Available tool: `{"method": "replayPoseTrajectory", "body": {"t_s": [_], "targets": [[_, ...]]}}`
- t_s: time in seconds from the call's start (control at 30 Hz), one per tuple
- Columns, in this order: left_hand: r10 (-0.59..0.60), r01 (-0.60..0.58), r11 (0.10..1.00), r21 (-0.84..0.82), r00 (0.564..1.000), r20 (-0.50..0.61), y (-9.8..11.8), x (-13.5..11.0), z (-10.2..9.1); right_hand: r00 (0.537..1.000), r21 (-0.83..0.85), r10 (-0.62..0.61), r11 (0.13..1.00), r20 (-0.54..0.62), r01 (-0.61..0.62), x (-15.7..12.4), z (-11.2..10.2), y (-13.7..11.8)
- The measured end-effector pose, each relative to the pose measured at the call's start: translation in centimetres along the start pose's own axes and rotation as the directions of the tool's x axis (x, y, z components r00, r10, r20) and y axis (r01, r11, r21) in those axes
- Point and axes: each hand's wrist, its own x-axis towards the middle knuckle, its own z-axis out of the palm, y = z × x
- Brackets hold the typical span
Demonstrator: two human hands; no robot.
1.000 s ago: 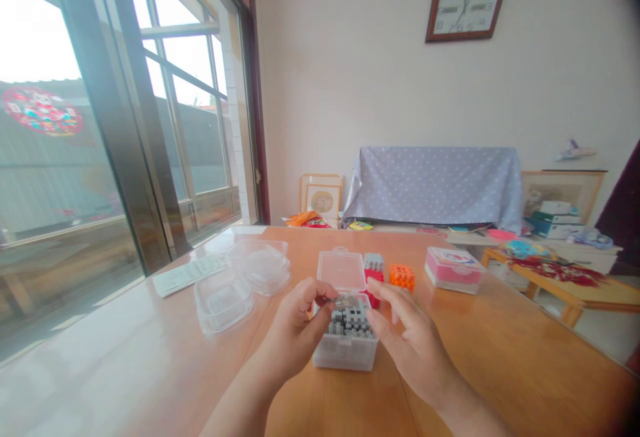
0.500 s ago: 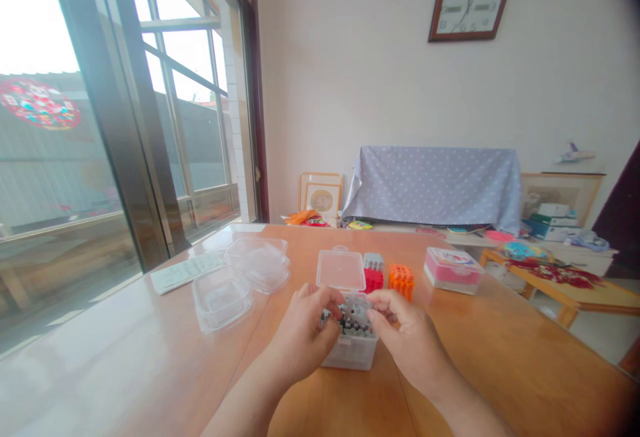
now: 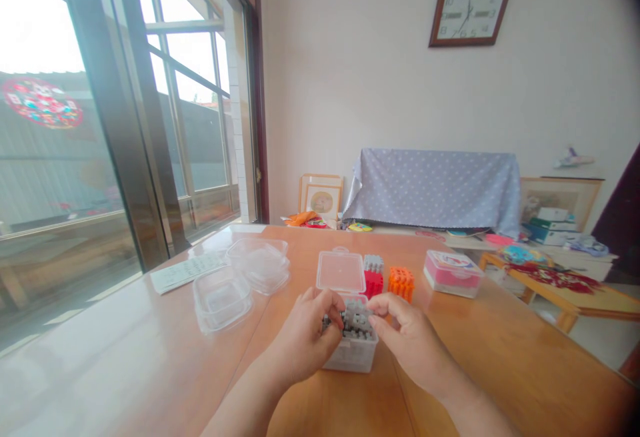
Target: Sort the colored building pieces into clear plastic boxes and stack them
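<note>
Numerous grey blocks (image 3: 358, 321) lie inside a clear box (image 3: 351, 358) on the bench (image 3: 325, 414). The left hand (image 3: 313, 332) is curled over the box's left side, thumb and fingers nearly closed; whether it has hold of a block cannot be determined. The right hand (image 3: 406, 325) has thumb and forefinger close together at the right rim; its hold is likewise unclear. In judgement, sound handling calls for pinching one block by its edges, steadying the rim with the other hand, and avoiding sideways force, as the light box could slide. The lid (image 3: 341, 272) is open behind the box; red blocks (image 3: 373, 283) and orange blocks (image 3: 401, 282) stand rightward.
</note>
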Motion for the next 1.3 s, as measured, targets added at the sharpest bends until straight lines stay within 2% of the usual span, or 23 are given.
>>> {"method": "replayPoseTrajectory", "body": {"t_s": [0.33, 0.53, 0.9, 1.2, 1.3], "targets": [[-0.014, 0.014, 1.000, -0.026, 1.000, 0.008, 0.0, 0.0, 0.0, 0.997, -0.053, 0.014, 0.999, 0.076, -0.010, -0.1, -0.1, 0.2], [-0.030, 0.032, 0.998, -0.052, 0.999, 0.024, -0.1, 0.0, 0.2, 0.999, -0.122, 0.009, 0.992, 0.039, -0.005, -0.1, 0.2, 0.1], [-0.022, 0.023, 0.998, -0.054, 1.000, 0.016, 0.0, 0.0, 0.3, 0.985, -0.304, -0.162, 0.937, 0.063, 0.174, 0.0, 0.1, -0.3], [-0.017, 0.016, 0.995, -0.097, 1.000, -0.004, -0.2, 0.0, 0.3, 0.981, -0.309, -0.176, 0.931, 0.080, 0.192, -0.1, -0.3, -1.2], [-0.019, 0.013, 0.990, -0.144, 0.999, -0.043, -0.4, 0.0, 0.2, 0.985, -0.267, -0.165, 0.949, 0.039, 0.170, 0.0, -0.4, -0.9]]}}
